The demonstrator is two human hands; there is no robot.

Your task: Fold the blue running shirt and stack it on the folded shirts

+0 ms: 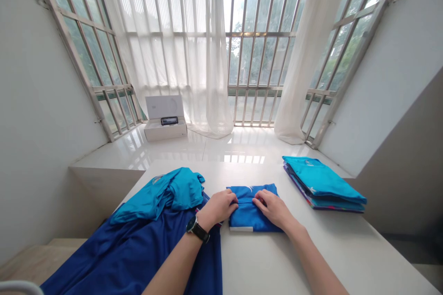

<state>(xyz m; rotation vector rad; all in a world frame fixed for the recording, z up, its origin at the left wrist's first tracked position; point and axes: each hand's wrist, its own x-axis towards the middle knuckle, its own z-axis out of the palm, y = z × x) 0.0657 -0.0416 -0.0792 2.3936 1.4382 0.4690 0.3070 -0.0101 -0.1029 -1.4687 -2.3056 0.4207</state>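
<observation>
A blue garment (249, 216), folded into a small rectangle, lies on the white table in front of me. Its upper part is turned over, leaving an edge across the middle. At the left end of that edge, my left hand (220, 205) has its fingers curled and closed on the cloth. My right hand (273, 208) pinches the same edge farther right, thumb and fingers together. The fingertips partly cover the fabric. Left of the garment, a crumpled turquoise shirt (166, 193) rests on spread dark blue clothing (138, 249).
A stack of folded garments (323, 182), turquoise on top, sits at the right of the white table (263, 262). An open white box (166, 131) holding a dark device (169, 121) stands on the window ledge. Barred windows and sheer curtains (173, 46) are behind.
</observation>
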